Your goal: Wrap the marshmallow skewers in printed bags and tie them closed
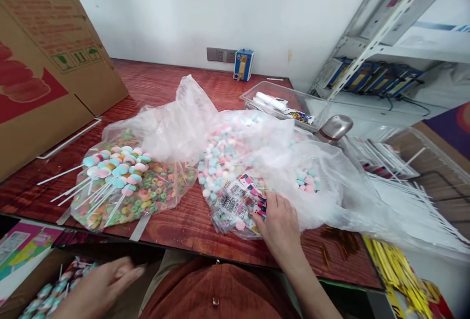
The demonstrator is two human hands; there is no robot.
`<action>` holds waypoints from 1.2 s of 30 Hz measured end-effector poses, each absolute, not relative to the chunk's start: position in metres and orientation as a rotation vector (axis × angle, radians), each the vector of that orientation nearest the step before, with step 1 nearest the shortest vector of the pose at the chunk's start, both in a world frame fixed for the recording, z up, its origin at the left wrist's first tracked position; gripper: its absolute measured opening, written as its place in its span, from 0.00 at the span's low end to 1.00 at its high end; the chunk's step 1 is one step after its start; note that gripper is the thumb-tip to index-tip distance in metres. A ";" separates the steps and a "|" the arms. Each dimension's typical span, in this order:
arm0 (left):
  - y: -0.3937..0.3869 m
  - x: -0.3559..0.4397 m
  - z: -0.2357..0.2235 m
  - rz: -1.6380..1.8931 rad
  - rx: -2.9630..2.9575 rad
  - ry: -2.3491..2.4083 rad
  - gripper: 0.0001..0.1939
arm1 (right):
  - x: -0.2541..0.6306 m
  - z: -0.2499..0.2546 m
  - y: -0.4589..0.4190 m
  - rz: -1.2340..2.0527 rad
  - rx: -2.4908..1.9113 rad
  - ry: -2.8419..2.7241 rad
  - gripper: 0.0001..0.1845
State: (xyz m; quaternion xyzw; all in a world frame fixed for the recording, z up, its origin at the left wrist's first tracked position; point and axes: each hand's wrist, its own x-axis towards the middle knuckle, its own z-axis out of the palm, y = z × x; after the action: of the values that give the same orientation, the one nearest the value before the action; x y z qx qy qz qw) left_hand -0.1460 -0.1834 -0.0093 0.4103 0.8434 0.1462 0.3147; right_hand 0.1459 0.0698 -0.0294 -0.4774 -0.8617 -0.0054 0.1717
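My right hand (282, 226) pinches the edge of a printed plastic wrapper (260, 206) between thumb and fingers. It lies over a pile of clear printed wrappers (233, 200), which rest on a bag of pastel marshmallows (216, 159). My left hand (105, 282) is low on the left, below the table edge, slightly blurred, with its fingers curled; anything in it is hidden. Beneath it a carton holds several wrapped marshmallow lollipops (44, 299). On the table, unwrapped marshmallow lollipops (117, 167) lie heaped on a bag of colourful ring-shaped pieces (157, 189), sticks pointing left and forward.
A big cardboard box (55, 54) stands at the left. Behind the bags are a clear plastic tray (304, 98) and a small blue box (244, 65). White sticks (407, 201) and gold twist ties (396, 270) lie right. A metal shelf (374, 39) rises there.
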 end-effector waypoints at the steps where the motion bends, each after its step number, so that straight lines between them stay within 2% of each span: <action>1: -0.163 -0.134 -0.003 0.415 1.118 2.110 0.20 | 0.144 -0.031 0.070 -0.048 -1.374 -2.435 0.21; 4: -0.099 -0.088 0.018 0.609 1.234 1.650 0.11 | 0.143 -0.036 0.072 -0.041 -1.354 -2.401 0.11; 6: -0.065 -0.055 0.021 0.676 1.218 1.384 0.11 | 0.144 -0.038 0.074 -0.027 -1.313 -2.397 0.08; 12: -0.007 0.004 -0.013 0.711 0.851 0.987 0.16 | 0.149 -0.033 0.081 -0.141 -1.058 -2.345 0.18; 14: 0.001 0.011 -0.022 0.774 0.670 0.889 0.19 | 0.149 -0.027 0.087 -0.130 -1.007 -2.318 0.18; 17: 0.009 0.016 -0.028 0.886 0.428 0.785 0.22 | 0.149 -0.013 0.098 -0.016 -1.017 -2.268 0.15; 22: 0.012 0.016 -0.032 0.947 0.327 0.765 0.19 | 0.150 -0.002 0.101 0.226 -1.070 -2.444 0.12; 24: 0.012 0.015 -0.035 0.940 0.335 0.777 0.17 | 0.151 -0.009 0.098 0.213 -1.139 -2.539 0.12; 27: 0.011 0.015 -0.037 0.919 0.349 0.818 0.17 | 0.152 -0.020 0.095 0.206 -1.229 -2.519 0.05; 33: 0.009 0.016 -0.027 0.908 0.348 0.731 0.21 | 0.155 -0.006 0.092 0.528 -1.072 -2.233 0.12; 36: 0.011 0.020 -0.020 1.119 0.226 0.489 0.23 | 0.158 0.016 0.090 0.839 -1.045 -2.035 0.11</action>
State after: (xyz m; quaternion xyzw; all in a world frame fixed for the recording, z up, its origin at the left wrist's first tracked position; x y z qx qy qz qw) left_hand 0.0202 0.0106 -0.0197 0.1060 0.2292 0.5243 0.8132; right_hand 0.1578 0.0896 0.0162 -0.4026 -0.7838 0.3232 0.3451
